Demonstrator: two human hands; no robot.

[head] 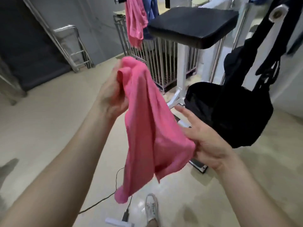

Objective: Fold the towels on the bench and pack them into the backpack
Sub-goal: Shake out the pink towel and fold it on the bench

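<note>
Folding step: my left hand point(113, 95) grips the pink towel point(144, 120) at its top; my right hand point(206, 138) meets it below, hold unclear; edges need matching next.

Steel barred cart point(157, 66) stood upper centre; white sneaker point(151, 208) at bottom edge; black cable point(116, 179) trailed over floor.

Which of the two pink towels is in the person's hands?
The near pink towel: the left hand grips its top, the right hand supports its side. The far pink towel hangs behind, untouched.
</note>
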